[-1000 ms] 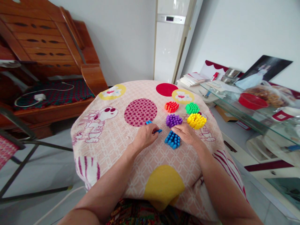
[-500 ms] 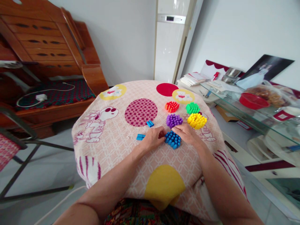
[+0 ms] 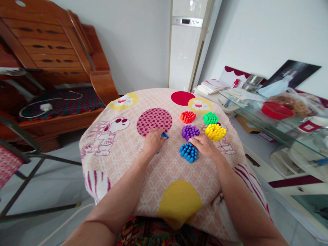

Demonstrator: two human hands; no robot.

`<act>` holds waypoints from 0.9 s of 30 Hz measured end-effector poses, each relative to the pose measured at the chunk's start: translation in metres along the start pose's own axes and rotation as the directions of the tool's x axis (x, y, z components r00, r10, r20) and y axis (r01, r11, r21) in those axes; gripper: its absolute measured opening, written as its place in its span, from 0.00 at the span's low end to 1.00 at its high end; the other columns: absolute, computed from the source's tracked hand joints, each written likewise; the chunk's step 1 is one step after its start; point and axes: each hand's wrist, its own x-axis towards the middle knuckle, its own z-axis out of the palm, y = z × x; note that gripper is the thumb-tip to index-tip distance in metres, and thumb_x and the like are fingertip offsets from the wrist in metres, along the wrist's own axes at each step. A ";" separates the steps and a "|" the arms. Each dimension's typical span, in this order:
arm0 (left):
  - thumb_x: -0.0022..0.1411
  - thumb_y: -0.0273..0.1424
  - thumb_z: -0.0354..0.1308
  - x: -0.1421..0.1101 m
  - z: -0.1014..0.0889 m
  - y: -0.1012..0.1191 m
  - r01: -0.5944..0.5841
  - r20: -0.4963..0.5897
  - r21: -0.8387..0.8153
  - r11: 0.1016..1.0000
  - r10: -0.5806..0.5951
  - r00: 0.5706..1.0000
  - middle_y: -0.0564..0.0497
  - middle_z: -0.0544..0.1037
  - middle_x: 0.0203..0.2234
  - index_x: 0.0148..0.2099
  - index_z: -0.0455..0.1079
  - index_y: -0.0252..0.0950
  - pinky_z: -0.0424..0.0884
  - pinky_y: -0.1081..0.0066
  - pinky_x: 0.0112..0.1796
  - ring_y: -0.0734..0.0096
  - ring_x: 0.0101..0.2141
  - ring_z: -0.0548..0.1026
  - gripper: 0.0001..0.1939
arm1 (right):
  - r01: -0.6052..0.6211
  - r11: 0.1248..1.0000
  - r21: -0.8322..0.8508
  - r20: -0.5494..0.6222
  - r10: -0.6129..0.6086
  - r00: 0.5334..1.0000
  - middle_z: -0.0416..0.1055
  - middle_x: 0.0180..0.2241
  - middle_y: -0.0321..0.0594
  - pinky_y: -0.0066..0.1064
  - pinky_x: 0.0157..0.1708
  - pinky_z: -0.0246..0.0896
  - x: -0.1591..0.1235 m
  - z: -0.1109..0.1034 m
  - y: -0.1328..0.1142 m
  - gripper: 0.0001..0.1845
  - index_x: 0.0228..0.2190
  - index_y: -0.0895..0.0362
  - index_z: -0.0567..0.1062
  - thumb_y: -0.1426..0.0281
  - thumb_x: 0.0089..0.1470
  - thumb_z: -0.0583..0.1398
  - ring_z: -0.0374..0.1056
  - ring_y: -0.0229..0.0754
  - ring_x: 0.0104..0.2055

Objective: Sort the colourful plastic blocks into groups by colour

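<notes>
My left hand (image 3: 153, 140) is over the patterned circle's near edge, its fingers closed on small blue sticks (image 3: 164, 135). Under that hand a bit of another blue piece shows; the hand covers most of it. My right hand (image 3: 203, 145) has its fingers bent together against the upper right side of a bunch of upright blue sticks (image 3: 188, 153), gripping at its edge. Just behind is a purple bunch (image 3: 190, 132). A yellow bunch (image 3: 215, 132) stands beyond the right hand, with red (image 3: 188, 117) and green (image 3: 210, 118) bunches farther back.
A patterned cloth (image 3: 123, 143) covers the round table. To the right stands a glass-topped cabinet (image 3: 276, 126) with a red bowl (image 3: 278, 110) and papers (image 3: 211, 86). A wooden bench (image 3: 51, 58) is on the left, and a tall white air conditioner (image 3: 186, 51) stands behind.
My left hand has left the blue bunch, moved left and away from me, and closed on the loose blue sticks. My right hand has stayed at the bunch.
</notes>
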 end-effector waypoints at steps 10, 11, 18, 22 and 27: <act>0.54 0.18 0.57 -0.004 -0.009 0.019 -0.083 -0.008 -0.364 0.928 0.086 0.996 0.50 0.78 0.33 0.41 0.73 0.34 0.71 0.73 0.35 0.71 0.33 0.75 0.12 | -0.012 1.000 0.014 0.019 0.012 1.000 0.58 0.18 0.31 0.31 0.28 0.46 -0.001 -0.001 -0.001 0.24 0.18 0.55 0.61 0.57 0.62 0.53 0.58 0.36 0.25; 0.54 0.19 0.58 -0.006 -0.013 0.022 -0.100 0.002 -0.418 0.903 0.111 0.994 0.50 0.78 0.33 0.41 0.73 0.34 0.71 0.74 0.34 0.72 0.33 0.76 0.12 | -0.011 1.000 0.014 0.018 0.011 1.000 0.58 0.18 0.31 0.30 0.28 0.46 0.000 -0.001 -0.001 0.24 0.18 0.55 0.61 0.57 0.62 0.53 0.58 0.36 0.25; 0.60 0.25 0.60 -0.027 -0.033 0.047 -0.194 0.172 -0.647 0.738 0.388 0.905 0.49 0.80 0.33 0.39 0.77 0.34 0.71 0.75 0.32 0.74 0.31 0.75 0.06 | -0.018 0.999 0.029 0.008 0.018 1.000 0.60 0.18 0.32 0.30 0.27 0.46 0.001 0.001 0.001 0.24 0.18 0.56 0.64 0.57 0.61 0.54 0.57 0.36 0.25; 0.62 0.24 0.58 -0.033 -0.023 0.059 -0.288 0.182 -0.614 0.735 0.486 0.855 0.49 0.79 0.34 0.40 0.77 0.35 0.70 0.74 0.36 0.73 0.32 0.75 0.06 | -0.005 0.999 0.044 0.000 0.005 1.000 0.58 0.17 0.31 0.30 0.26 0.45 0.001 0.000 0.000 0.25 0.17 0.55 0.62 0.55 0.61 0.54 0.56 0.35 0.24; 0.62 0.22 0.57 -0.036 -0.009 0.064 -0.408 0.178 -0.526 0.746 0.566 0.805 0.50 0.77 0.34 0.40 0.75 0.36 0.68 0.73 0.40 0.70 0.37 0.74 0.07 | 0.014 0.999 0.036 -0.006 -0.014 1.000 0.58 0.17 0.31 0.30 0.26 0.45 0.001 0.000 -0.002 0.24 0.17 0.55 0.62 0.57 0.61 0.54 0.55 0.35 0.24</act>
